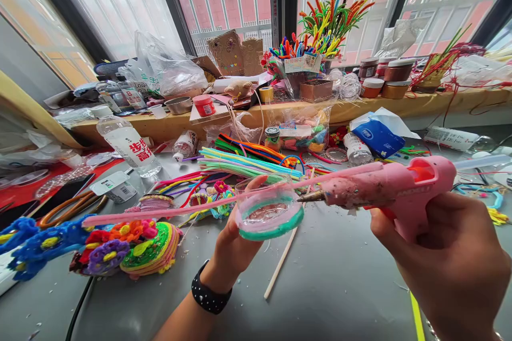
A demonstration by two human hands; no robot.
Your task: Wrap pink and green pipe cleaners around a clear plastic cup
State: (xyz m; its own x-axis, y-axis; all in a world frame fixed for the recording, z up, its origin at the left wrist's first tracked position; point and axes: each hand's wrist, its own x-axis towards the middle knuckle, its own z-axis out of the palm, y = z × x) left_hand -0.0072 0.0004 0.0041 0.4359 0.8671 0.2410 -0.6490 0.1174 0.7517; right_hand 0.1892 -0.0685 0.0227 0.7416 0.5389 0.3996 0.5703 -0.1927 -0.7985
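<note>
My left hand (236,240) is closed round a clear plastic cup (270,213), held tilted above the grey table. Teal and pink pipe cleaners ring the cup's near end, and a long tail of pink pipe cleaner (160,214) stretches out to the left. My right hand (452,256) grips a pink hot glue gun (384,186), with a finger at its trigger. The gun's metal nozzle is at the right side of the cup, touching or very close to it. A clear glue stick (480,162) sticks out of the gun's back.
Pipe-cleaner flowers (108,248) and a coiled green-and-yellow piece (154,250) lie at the left. Behind the cup is a bundle of pipe cleaners (248,162). A wooden stick (282,261) rests below. Bottles (130,144) and a blue packet (378,136) stand or lie farther back.
</note>
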